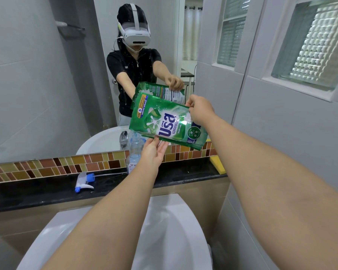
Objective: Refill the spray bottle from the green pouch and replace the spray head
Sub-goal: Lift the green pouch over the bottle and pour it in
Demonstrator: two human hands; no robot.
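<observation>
Tilting over the spray bottle (pixel 135 148), the green pouch (pixel 165 123) looks soft, floppy and slick. From the head view, the right hand (pixel 200 111) pinches its raised upper edge, the best hold, while the left hand (pixel 154 152) supports it underneath with fingers straight. Bottle stands mid-ledge (pixel 47 193) against the tiles; its neck is probably open. The spray head (pixel 84 181) lies left of the bottle.
</observation>
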